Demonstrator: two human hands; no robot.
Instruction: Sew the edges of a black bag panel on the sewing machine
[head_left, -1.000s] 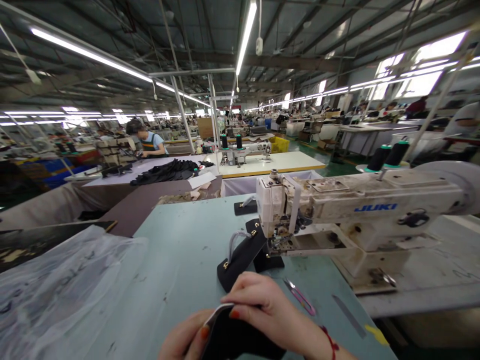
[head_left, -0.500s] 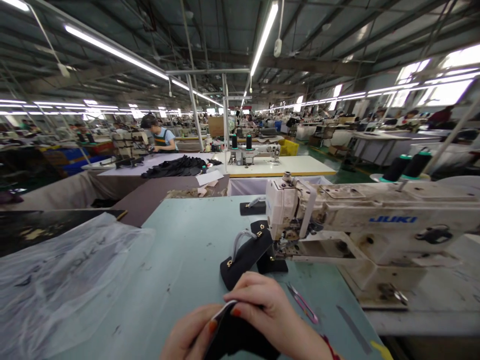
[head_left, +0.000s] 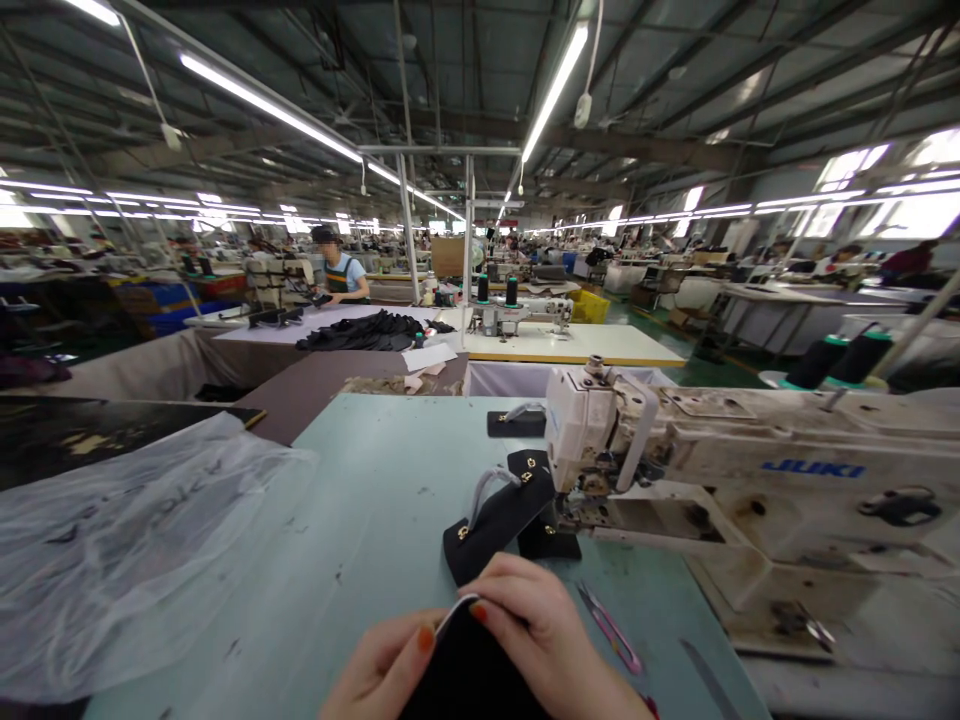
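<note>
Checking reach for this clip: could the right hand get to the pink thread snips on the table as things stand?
Probably yes. The thread snips lie on bare table just beside the right hand, with nothing between them, but that hand and the left hand both hold a black piece.

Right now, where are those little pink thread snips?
In the head view the pink thread snips lie flat on the pale green table, just right of the right hand and in front of the sewing machine.

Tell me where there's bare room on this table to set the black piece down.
Bare table lies between the plastic sheet and the black handle pieces, back to the far edge. It is crowded by the sewing machine, and snips lie right of both hands.
</note>
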